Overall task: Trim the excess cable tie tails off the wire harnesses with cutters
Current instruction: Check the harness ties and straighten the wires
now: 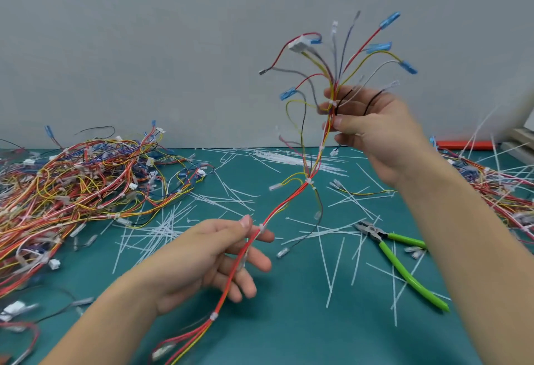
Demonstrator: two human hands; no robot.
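1. A wire harness (309, 182) of thin red, yellow, grey and black insulated leads is held stretched in the air between both hands, above the middle of the mat.
2. Its upper end is gripped by the right hand (372, 125), fingers and thumb curled round the bundle at a white cable tie; above the grip, the leads fan out, tipped with translucent blue sleeves and a white plastic connector (299, 44).
3. Lower down, the bundle is pinched between thumb and forefinger of the left hand (213, 255), the other fingers loosely spread beneath it; small white ties are seen binding the red strand at intervals.
4. The cutters (401, 260), with dark metal jaws and glossy lime-green handles, are laid on the mat to the right, held by neither hand.
5. The surface is covered by a smooth teal mat (289, 330), strewn with many thin, stiff white cable tie tails (161, 229).
6. A tangled heap of harnesses (78, 179) is piled at left; another heap (500, 179) lies at the right edge.
7. A plain pale grey wall (173, 32) is seen behind.
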